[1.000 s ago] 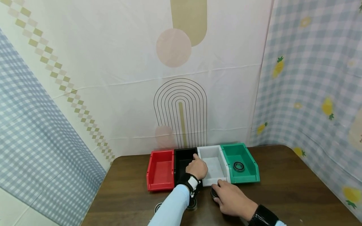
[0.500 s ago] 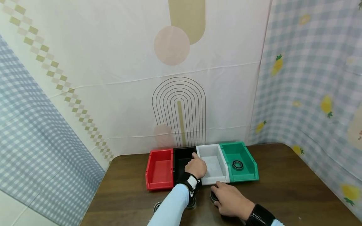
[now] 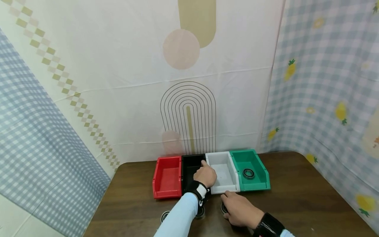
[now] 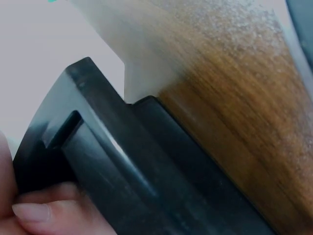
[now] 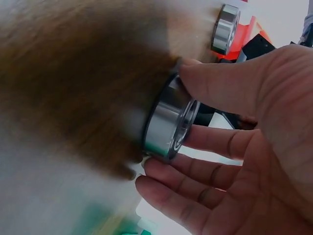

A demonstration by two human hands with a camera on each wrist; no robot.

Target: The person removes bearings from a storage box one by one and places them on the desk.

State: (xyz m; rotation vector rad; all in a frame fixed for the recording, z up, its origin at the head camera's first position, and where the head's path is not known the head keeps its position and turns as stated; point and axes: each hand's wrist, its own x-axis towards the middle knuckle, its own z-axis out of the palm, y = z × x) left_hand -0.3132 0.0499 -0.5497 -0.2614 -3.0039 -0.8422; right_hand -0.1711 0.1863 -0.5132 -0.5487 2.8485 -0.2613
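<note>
My left hand (image 3: 205,175) reaches over the black bin (image 3: 192,162), at its border with the white bin (image 3: 226,190). In the left wrist view, curled fingers (image 4: 61,210) lie against the inside of that black bin; what lies under them is hidden. My right hand (image 3: 241,208) is on the table in front of the white bin. Its thumb and fingers hold a round steel bearing (image 5: 168,122) by the rim, tilted on edge in the right wrist view. A second bearing (image 3: 248,173) lies flat in the green bin (image 3: 263,182).
A red bin (image 3: 167,194) stands left of the black one, the bins side by side at the back of the wooden table (image 3: 130,204). Two more bearings lie in front, one (image 3: 164,215) left of my left sleeve and one (image 3: 201,214) partly behind it. A patterned curtain (image 3: 133,115) hangs behind.
Hardly anything differs. My left hand stays at the black bin, and my right hand keeps hold of the bearing with only a slight shift. The view sways a little.
</note>
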